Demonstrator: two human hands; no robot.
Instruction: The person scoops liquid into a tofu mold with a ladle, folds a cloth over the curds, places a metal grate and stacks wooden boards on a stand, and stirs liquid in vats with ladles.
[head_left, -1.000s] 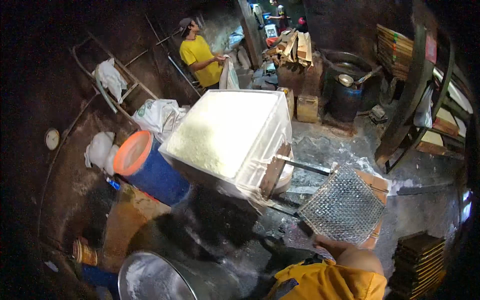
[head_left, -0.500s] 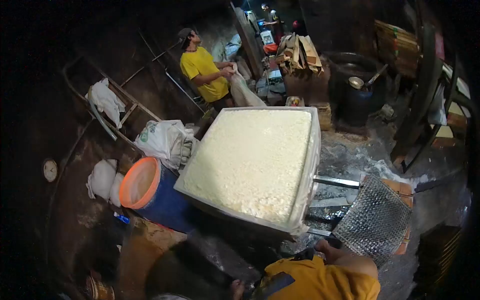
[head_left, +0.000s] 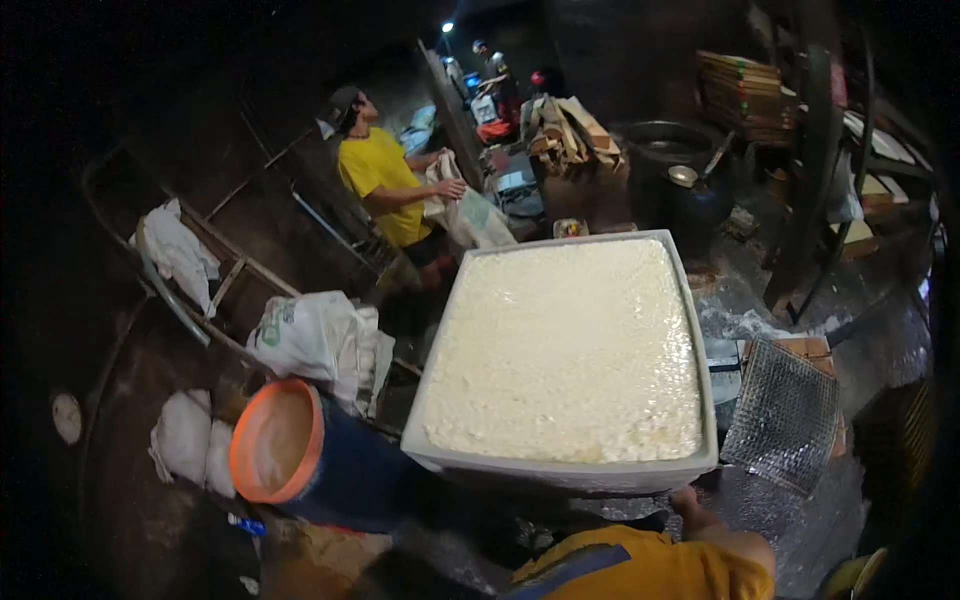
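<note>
A large square pale tub fills the middle of the view, full to near its rim with a wet, lumpy, cream-white curd-like mass. My right hand is at the tub's near right corner, closed against the lower edge, its fingertips hidden by the tub. Below it shows my own orange-yellow sleeve and shirt. My left hand is out of sight. Right of the tub, close to my right hand, a metal mesh rack leans over a reddish-brown block.
Left stands a blue barrel with an orange rim, beside white sacks. Behind the tub a co-worker in a yellow shirt holds a sack. Firewood and a dark cauldron are farther back. The floor looks wet.
The tub has shifted right toward the mesh rack and turned straighter, covering the metal rails. My right hand has moved with it. My left hand has gone from view. The co-worker's sack has spread wider.
</note>
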